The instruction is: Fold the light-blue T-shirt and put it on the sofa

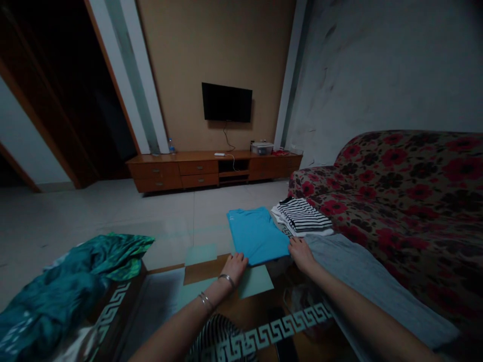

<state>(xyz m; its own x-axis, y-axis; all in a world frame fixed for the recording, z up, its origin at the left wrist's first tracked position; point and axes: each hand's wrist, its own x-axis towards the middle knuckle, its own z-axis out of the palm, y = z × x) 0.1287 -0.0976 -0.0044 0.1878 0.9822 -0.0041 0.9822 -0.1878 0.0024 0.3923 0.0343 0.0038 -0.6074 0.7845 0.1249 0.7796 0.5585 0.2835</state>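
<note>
A bright blue T-shirt [256, 234], folded into a rough rectangle, lies on the glass-topped coffee table. My left hand [236, 266], with metal bracelets on its wrist, has its fingers closed on the near left corner of the cloth. At the near right corner, my right hand [301, 251] pinches the edge, its fingertips partly hidden. Just beyond that hand sits a folded black-and-white striped garment [304, 215] on white cloth. A grey garment [350, 266] is spread out beneath and right of my right forearm.
Crumpled green clothing [71, 281] is heaped at the table's left side. A floral sofa [407, 176] stands along the right. The table [287, 327] has a Greek-key border, with a striped item below my left forearm. A wooden TV cabinet [199, 168] is at the far wall.
</note>
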